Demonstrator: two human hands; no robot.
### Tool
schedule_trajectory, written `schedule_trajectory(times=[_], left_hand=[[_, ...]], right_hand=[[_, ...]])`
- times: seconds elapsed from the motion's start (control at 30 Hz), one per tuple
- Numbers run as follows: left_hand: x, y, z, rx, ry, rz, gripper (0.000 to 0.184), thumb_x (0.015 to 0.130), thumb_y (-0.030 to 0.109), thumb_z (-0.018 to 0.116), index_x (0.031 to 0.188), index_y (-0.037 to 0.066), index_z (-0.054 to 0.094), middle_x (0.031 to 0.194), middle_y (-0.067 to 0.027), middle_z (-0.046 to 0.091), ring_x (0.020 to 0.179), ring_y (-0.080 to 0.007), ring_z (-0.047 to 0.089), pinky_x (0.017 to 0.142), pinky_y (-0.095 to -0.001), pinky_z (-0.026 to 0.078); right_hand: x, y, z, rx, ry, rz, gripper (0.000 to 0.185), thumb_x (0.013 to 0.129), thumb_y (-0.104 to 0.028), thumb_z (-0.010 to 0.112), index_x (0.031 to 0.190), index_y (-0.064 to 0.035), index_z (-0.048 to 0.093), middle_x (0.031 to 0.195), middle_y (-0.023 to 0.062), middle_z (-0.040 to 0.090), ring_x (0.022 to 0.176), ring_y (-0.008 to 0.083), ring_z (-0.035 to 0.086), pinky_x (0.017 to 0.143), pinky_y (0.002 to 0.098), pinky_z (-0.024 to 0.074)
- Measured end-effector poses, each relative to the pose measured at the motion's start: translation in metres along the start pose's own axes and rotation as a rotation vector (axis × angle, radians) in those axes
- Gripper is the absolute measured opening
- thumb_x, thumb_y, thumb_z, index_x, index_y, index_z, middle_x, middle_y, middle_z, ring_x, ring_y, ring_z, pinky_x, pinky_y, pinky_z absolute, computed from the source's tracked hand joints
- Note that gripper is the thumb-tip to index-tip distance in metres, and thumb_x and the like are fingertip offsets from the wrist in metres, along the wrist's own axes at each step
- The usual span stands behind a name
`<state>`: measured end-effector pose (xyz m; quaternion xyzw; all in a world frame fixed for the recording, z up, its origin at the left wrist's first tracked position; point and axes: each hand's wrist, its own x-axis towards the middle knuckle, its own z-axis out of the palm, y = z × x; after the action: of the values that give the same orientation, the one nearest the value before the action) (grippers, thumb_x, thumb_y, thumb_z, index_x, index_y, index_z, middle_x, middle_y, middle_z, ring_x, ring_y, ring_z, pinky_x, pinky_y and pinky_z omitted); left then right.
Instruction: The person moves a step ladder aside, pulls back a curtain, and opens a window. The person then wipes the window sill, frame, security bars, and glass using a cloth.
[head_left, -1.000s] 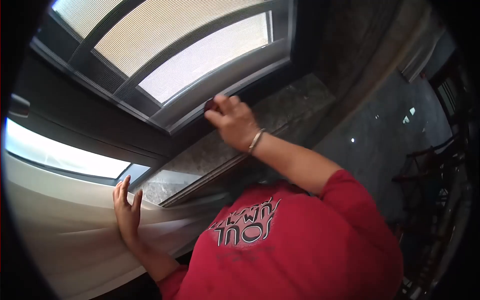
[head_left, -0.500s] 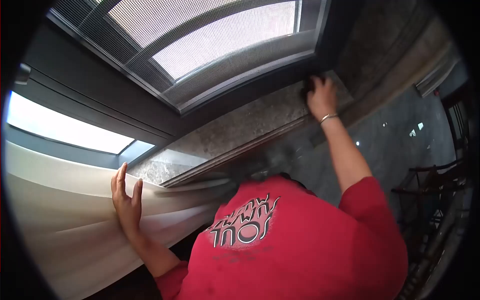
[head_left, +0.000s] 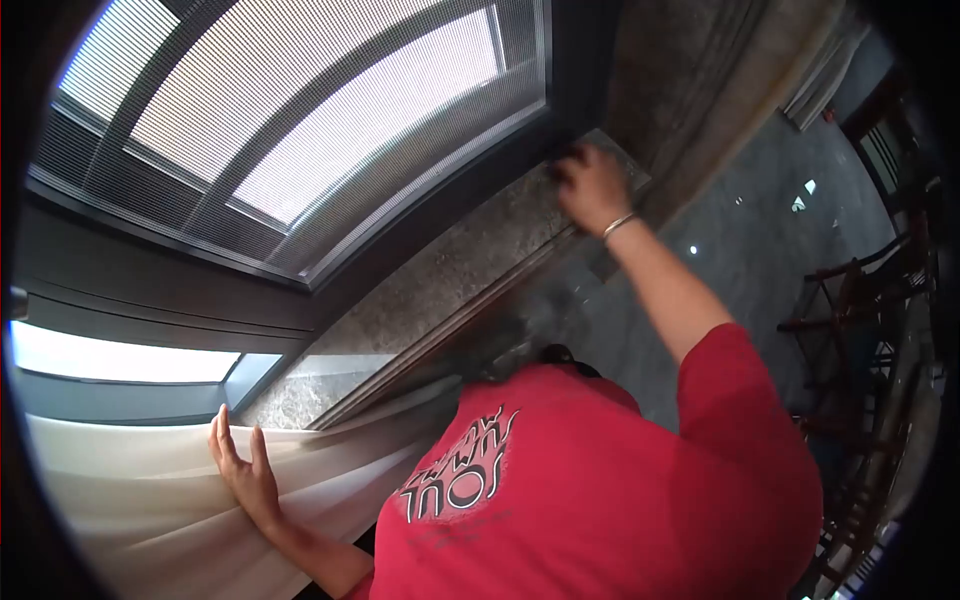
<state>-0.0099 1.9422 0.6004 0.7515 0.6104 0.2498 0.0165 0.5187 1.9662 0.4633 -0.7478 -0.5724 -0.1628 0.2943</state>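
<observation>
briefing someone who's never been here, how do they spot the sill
Find the big meshed window at the upper left of the view. Below its dark frame, a long sill slants up from the pale curtain, at lower left, toward the right hand. Its mottled gray stone sets it apart from the smooth frame beside it.

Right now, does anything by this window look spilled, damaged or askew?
Nothing stands out: no spill shows on the sill, no tear in the curtain by the left hand. Blur obscures the dark item in the right hand.
</observation>
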Motion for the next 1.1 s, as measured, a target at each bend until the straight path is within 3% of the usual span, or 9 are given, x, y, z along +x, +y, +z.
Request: schedule_trajectory(times=[0.13,0.2,0.4,0.53,0.7,0.77,0.8,0.97,1.1], left_hand=[[-0.007,-0.006,-0.003,0.051,0.015,0.006,0.042,0.087,0.011,0.056,0.128,0.007,0.047,0.127,-0.0146,0.046,0.119,-0.0284,0.043,0.1,-0.0376,0.032],[-0.01,-0.01,-0.007,0.067,0.005,0.005,0.041,0.088,0.011,0.055,0.128,0.006,0.047,0.127,-0.0144,0.046,0.119,-0.0279,0.043,0.1,-0.0373,0.032],[-0.002,-0.028,-0.024,0.105,0.0,-0.002,0.043,0.089,0.013,0.054,0.13,0.005,0.044,0.128,-0.0144,0.046,0.12,-0.0269,0.042,0.102,-0.0372,0.03],[0.004,-0.033,-0.027,0.108,-0.004,-0.001,0.041,0.088,0.012,0.057,0.127,0.005,0.048,0.126,-0.0162,0.046,0.119,-0.0292,0.043,0.1,-0.0374,0.031],[0.019,-0.042,-0.031,0.106,-0.021,0.031,0.041,0.09,0.017,0.056,0.128,0.005,0.047,0.125,-0.0143,0.048,0.119,-0.0267,0.044,0.101,-0.0371,0.032],[0.023,-0.041,-0.031,0.092,-0.009,0.031,0.041,0.09,0.017,0.056,0.128,0.005,0.047,0.125,-0.0142,0.049,0.119,-0.0266,0.044,0.1,-0.037,0.032],[0.022,-0.041,-0.029,0.092,-0.01,0.037,0.041,0.089,0.017,0.056,0.128,0.006,0.047,0.125,-0.0143,0.049,0.118,-0.0268,0.044,0.1,-0.0367,0.032],[0.003,-0.026,-0.034,0.148,0.004,-0.019,0.041,0.089,0.017,0.056,0.128,0.008,0.048,0.125,-0.0153,0.048,0.119,-0.0293,0.043,0.099,-0.0367,0.033],[-0.017,-0.003,-0.04,0.215,0.007,-0.096,0.045,0.084,0.015,0.06,0.128,0.011,0.048,0.128,-0.0163,0.044,0.119,-0.0314,0.041,0.099,-0.0381,0.033]], right_hand=[[-0.034,0.071,-0.018,0.022,0.134,-0.131,0.033,0.073,-0.016,0.065,0.106,-0.0147,0.06,0.117,0.0149,0.048,0.105,0.0341,0.048,0.089,0.043,0.0419],[-0.057,0.087,-0.02,0.059,0.306,0.154,0.034,0.077,-0.016,0.064,0.111,-0.0125,0.058,0.119,0.0172,0.045,0.109,0.035,0.045,0.095,0.0419,0.0381],[-0.064,0.048,-0.005,0.122,0.412,0.443,0.034,0.081,-0.015,0.062,0.113,-0.0084,0.054,0.122,0.021,0.04,0.114,0.0367,0.041,0.098,0.0397,0.0352],[-0.092,-0.052,0.007,0.205,0.396,0.295,0.033,0.077,-0.006,0.063,0.109,-0.0083,0.053,0.118,0.0202,0.038,0.108,0.0377,0.043,0.093,0.043,0.0374],[-0.128,-0.161,0.01,0.456,0.25,-0.1,0.033,0.066,-0.006,0.07,0.096,-0.0184,0.06,0.106,0.009,0.044,0.095,0.0284,0.048,0.085,0.0394,0.0416],[-0.117,-0.138,0.009,0.575,0.199,-0.103,0.031,0.066,-0.006,0.069,0.094,-0.0169,0.061,0.106,0.0096,0.045,0.096,0.0279,0.048,0.084,0.0382,0.0425],[-0.103,-0.114,-0.001,0.428,0.25,-0.111,0.029,0.068,-0.004,0.067,0.094,-0.0147,0.06,0.105,0.0107,0.045,0.098,0.0289,0.048,0.085,0.0372,0.0426],[-0.061,0.038,-0.009,0.187,0.426,0.464,0.03,0.085,-0.018,0.058,0.114,-0.01,0.055,0.119,0.0188,0.042,0.111,0.0341,0.04,0.096,0.0394,0.0338],[-0.069,-0.006,-0.024,0.105,0.271,0.148,0.036,0.082,-0.015,0.063,0.116,-0.0108,0.055,0.122,0.0176,0.038,0.113,0.0339,0.04,0.096,0.0409,0.0343]])
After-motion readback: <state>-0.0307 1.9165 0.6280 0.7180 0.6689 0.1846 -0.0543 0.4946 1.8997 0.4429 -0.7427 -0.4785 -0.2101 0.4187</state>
